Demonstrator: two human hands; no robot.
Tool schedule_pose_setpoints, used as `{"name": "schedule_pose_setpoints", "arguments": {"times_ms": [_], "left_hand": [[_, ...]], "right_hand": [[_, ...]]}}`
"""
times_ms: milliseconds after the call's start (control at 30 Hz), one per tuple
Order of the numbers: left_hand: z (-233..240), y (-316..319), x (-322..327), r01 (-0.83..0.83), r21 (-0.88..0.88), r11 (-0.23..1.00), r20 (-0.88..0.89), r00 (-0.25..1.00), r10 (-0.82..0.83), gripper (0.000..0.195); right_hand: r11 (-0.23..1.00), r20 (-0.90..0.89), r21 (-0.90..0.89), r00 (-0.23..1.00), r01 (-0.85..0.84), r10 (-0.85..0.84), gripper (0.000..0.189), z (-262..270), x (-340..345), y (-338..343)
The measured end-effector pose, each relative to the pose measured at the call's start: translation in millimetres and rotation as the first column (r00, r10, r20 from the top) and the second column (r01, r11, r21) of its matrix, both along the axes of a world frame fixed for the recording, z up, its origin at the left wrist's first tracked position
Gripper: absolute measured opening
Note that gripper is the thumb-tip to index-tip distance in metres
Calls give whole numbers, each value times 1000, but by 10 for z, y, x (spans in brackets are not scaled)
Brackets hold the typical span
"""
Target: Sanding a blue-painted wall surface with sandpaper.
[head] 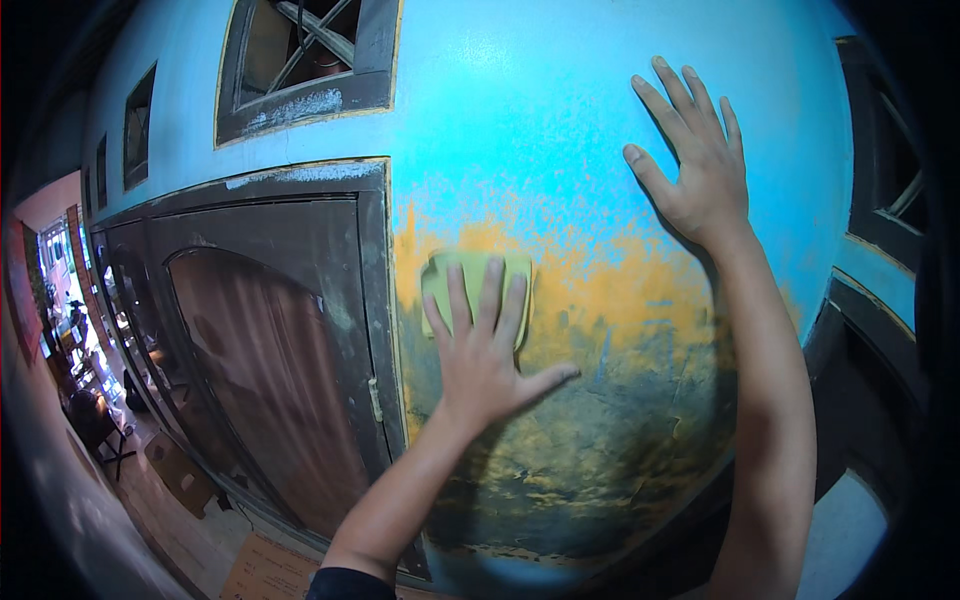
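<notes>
My left hand (480,360) is spread flat on a square yellow-green cleaning pad (474,271), pressing it against the painted wall. Whether the pad is a folded cloth or a sponge cannot be told. The wall (510,120) is bright blue above. Lower down, its paint gives way to a patchy orange band (585,289) and a dark, stained, peeling area (570,465). Higher on the right, my right hand (697,172) rests on the blue paint with fingers apart and nothing in it.
Left of the pad stands a dark wooden door frame (379,247) beside a curtained glass panel (262,375). Above it is a vent opening (300,52) with crossed slats. Cardboard (270,570) bearing writing lies low at left. Another dark frame (862,150) bounds the wall at right.
</notes>
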State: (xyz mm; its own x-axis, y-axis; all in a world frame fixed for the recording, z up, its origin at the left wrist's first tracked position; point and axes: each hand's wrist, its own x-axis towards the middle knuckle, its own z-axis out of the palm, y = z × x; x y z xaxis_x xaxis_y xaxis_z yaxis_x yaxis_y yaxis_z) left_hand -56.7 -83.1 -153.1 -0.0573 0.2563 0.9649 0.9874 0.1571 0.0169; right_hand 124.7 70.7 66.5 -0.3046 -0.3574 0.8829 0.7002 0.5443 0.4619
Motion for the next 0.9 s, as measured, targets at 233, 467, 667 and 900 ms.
{"name": "schedule_pose_setpoints", "arguments": {"times_ms": [233,467,667,900], "left_hand": [[1032,237,21,-68,124,990,-117,990,82,122],[387,300,317,12,23,1000,-35,999,-12,122],[283,283,380,46,-20,999,-56,997,-47,123],[870,476,419,25,154,988,-133,991,-4,117]], "right_hand": [[1000,2,-19,1000,-14,14,60,-10,-15,-33],[1000,10,9,1000,-17,17,59,18,52,63],[999,10,10,999,-37,37,59,21,22,13],[999,39,-6,999,-34,34,57,95,141,68]]}}
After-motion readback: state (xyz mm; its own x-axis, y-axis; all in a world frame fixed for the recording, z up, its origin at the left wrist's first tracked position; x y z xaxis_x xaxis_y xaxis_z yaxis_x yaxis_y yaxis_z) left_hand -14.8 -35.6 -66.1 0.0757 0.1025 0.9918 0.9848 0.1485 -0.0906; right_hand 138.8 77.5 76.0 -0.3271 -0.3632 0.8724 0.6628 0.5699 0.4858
